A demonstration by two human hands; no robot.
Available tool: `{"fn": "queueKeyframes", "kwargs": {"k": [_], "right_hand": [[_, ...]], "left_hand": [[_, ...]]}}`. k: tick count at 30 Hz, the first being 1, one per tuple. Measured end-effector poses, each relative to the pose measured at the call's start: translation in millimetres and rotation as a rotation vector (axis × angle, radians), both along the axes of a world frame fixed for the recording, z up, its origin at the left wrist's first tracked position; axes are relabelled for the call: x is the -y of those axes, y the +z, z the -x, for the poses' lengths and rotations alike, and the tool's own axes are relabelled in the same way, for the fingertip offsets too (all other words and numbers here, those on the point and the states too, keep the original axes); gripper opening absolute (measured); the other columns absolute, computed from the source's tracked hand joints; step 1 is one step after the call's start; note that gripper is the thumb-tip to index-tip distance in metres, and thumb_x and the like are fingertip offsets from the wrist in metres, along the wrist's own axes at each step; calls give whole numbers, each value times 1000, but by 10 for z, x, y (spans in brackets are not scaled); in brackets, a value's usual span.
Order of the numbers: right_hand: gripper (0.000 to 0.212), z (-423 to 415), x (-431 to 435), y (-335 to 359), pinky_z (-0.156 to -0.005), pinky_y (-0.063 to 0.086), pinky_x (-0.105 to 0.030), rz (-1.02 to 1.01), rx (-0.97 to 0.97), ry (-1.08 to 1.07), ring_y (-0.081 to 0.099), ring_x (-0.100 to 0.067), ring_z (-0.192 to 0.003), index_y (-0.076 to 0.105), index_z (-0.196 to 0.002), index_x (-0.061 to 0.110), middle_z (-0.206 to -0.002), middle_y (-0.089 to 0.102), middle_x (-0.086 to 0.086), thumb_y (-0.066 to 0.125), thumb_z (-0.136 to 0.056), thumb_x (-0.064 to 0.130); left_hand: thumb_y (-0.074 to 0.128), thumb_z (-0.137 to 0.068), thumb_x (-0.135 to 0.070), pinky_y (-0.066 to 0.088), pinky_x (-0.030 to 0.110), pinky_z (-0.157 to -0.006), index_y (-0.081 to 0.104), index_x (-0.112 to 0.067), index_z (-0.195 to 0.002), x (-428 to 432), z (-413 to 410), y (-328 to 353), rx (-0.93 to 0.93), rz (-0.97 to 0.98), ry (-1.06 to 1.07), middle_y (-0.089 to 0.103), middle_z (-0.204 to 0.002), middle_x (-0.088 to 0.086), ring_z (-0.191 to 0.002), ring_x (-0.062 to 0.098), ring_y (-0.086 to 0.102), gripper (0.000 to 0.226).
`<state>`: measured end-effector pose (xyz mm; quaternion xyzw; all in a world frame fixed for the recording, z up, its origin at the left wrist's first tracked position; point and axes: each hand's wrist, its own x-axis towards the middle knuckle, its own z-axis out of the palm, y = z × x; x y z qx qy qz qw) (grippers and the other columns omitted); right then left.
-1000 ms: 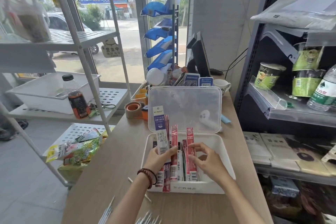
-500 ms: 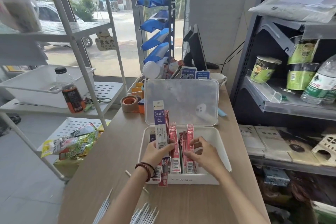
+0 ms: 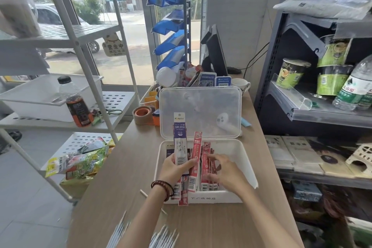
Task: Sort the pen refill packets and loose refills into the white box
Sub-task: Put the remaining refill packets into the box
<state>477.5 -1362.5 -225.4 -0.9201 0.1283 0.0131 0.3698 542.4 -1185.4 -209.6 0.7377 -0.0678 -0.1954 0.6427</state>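
Observation:
The white box (image 3: 239, 152) stands open on the wooden counter, its clear lid (image 3: 201, 111) tipped up behind. My left hand (image 3: 174, 171) grips a bunch of long refill packets: a purple-and-white one (image 3: 179, 139) sticks up highest, a red one (image 3: 195, 151) leans beside it, and their lower ends hang over the box's front wall. My right hand (image 3: 223, 171) rests inside the box with fingers spread on more red packets (image 3: 205, 159); I cannot tell whether it pinches one. Loose white refills (image 3: 164, 236) lie near the counter's front edge.
Tape rolls (image 3: 142, 114), a white remote (image 3: 226, 124), a mug (image 3: 240, 84) and a monitor (image 3: 214, 52) crowd the counter's far end. A white rack with a bottle (image 3: 77, 104) and snack bags (image 3: 80, 162) stands left. Grey shelves with cups and bottles stand right.
My right hand has slid lower and opened over the red packets in the box. My left hand still holds the bunch, with the red packet tilted further right. The camera has dipped slightly.

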Motion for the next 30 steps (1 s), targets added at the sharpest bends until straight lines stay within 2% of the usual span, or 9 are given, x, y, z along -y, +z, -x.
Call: {"fn": "queueKeyframes", "kwargs": {"k": [2,4,6,10,13,17,20,24,30], "right_hand": [[55,3,-10,34,-90,53,-36,2,50,-29,58,-5,-97,56,-120,36,-124,52,15,53,-78,71],[65,16,-3,32,-86,54,-34,-50,80,-41,60,-2,-91,61,-102,34,-110,61,16,36,-71,85],[67,32,6,7,-80,56,-32,-139,100,-13,64,0,-83,65,-95,33,-93,69,15,38,-68,87],[43,16,3,18,-71,53,-32,-219,120,23,63,-6,-67,66,-84,25,-76,70,6,55,-80,67],[36,13,-5,14,-74,54,-37,-311,155,-61,66,-16,-68,61,-85,19,-78,70,-3,50,-90,53],[20,-13,38,1,-79,53,-40,-326,168,-169,67,-14,-70,57,-89,27,-79,71,1,43,-102,34],[19,-40,48,-4,-77,56,-37,-246,105,-136,66,-3,-67,59,-88,30,-78,71,8,46,-101,36],[9,-54,35,-45,-77,57,-36,-28,38,-132,67,-4,-77,59,-92,39,-91,71,14,55,-94,47],[48,0,0,17,-69,51,-26,26,9,-156,63,1,-83,47,-119,40,-86,66,19,73,-80,47]], "left_hand": [[80,-67,-34,57,27,-74,64,-16,-96,-6,-7,-22,11,-13,-10,73,-89,3,-82,16,71,37],[80,-66,-37,57,25,-73,65,-16,-98,-5,-5,-47,32,-26,-40,73,-89,2,-82,14,71,41],[78,-69,-36,56,22,-71,64,-15,-101,10,-2,-59,61,-35,-84,73,-89,1,-81,12,71,40],[74,-76,-35,56,21,-67,64,-18,-100,41,29,-33,117,-98,-132,71,-87,-2,-76,8,69,31],[70,-80,-33,59,27,-68,61,-15,-104,40,40,-45,91,-54,-114,71,-96,3,-75,16,72,31],[68,-82,-30,56,27,-48,61,-15,-104,32,48,30,13,67,-45,66,-94,6,-70,20,72,27],[69,-79,-35,57,29,-47,62,-16,-101,36,57,53,28,60,-25,64,-83,3,-65,19,70,30],[65,-82,-35,57,31,-45,58,-8,-90,42,61,74,44,72,0,63,-79,6,-58,19,69,29],[65,-76,-49,59,39,-72,60,-14,-98,25,8,-21,132,18,-1,75,-82,2,-72,17,71,42]]}}
